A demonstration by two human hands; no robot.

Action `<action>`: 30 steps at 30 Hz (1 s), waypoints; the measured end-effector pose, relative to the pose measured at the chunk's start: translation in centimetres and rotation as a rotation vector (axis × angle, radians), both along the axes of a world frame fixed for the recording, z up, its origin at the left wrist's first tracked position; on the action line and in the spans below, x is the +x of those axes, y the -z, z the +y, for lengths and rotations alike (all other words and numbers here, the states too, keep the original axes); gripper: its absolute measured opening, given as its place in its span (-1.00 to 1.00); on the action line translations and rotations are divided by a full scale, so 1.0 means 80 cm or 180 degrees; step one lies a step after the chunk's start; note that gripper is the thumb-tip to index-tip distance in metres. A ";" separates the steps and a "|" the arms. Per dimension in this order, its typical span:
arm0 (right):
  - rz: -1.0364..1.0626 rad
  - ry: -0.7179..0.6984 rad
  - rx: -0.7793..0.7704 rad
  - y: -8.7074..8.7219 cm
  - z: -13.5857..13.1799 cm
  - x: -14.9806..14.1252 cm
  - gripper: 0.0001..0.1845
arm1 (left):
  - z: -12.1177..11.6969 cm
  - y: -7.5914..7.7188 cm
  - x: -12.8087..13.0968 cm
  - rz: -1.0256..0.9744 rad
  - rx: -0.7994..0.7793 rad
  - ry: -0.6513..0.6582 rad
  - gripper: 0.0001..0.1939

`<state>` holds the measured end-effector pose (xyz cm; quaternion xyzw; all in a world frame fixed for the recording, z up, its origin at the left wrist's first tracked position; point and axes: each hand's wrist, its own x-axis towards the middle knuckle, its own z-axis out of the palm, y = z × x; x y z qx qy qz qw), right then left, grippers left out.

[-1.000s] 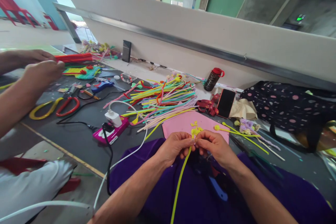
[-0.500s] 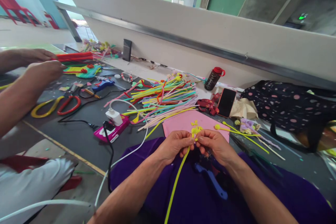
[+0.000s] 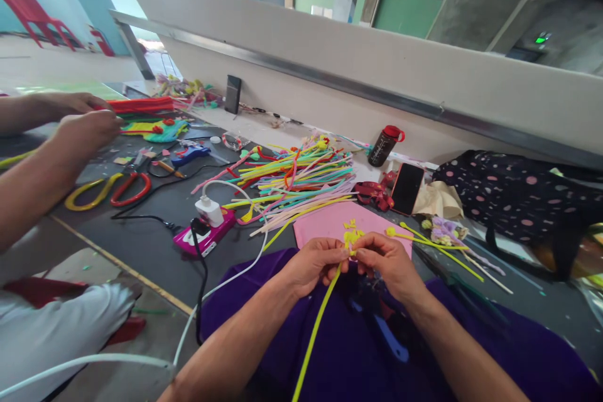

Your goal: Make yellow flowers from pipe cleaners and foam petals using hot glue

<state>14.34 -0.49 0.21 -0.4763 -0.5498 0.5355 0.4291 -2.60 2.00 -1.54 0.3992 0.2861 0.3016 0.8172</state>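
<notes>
My left hand (image 3: pixel 325 260) pinches a yellow pipe cleaner (image 3: pixel 316 330) near its upper end. The long tail of this stem hangs down over the dark purple cloth (image 3: pixel 264 317) on my lap. Fingertip to fingertip with it, my right hand (image 3: pixel 389 264) is closed in a pinch at the same end; the exact grip is partly hidden by the fingers. Small yellow pieces (image 3: pixel 351 224) lie just beyond my fingertips on a pink sheet (image 3: pixel 308 226). Right of them rest yellow stems with a knobbed end (image 3: pixel 390 232). Below my right hand is a blue-handled tool (image 3: pixel 393 342).
A heap of coloured pipe cleaners (image 3: pixel 292 179) lies ahead. A purple power strip (image 3: pixel 205 235) with cables is at left, near scissors (image 3: pixel 130 190). Another person's hands (image 3: pixel 89 119) work at far left. A bottle (image 3: pixel 384 147), phone (image 3: pixel 407 188) and spotted bag (image 3: pixel 513 201) stand right.
The whole view has shifted slightly, so the table things sit a little lower and further right. Both my hands keep nearly the same pinch on the yellow pipe cleaner.
</notes>
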 end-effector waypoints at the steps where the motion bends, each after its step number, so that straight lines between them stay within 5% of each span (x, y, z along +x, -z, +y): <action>1: -0.0159 0.0023 0.0147 -0.001 -0.001 0.000 -0.86 | 0.000 0.000 0.000 -0.0017 -0.0094 0.0036 -0.78; 11: -0.1722 -0.0285 0.1584 -0.022 -0.008 0.012 -0.93 | 0.001 0.001 0.001 0.0088 -0.0138 0.0100 -0.77; 21: -0.1299 -0.0165 0.0964 -0.022 0.012 0.044 -0.87 | -0.002 -0.004 0.001 0.0463 0.0016 0.0301 -0.82; 30: -0.1359 -0.0393 0.1204 -0.027 0.012 0.038 -0.88 | -0.003 -0.005 0.002 0.0602 0.0092 0.0480 -0.81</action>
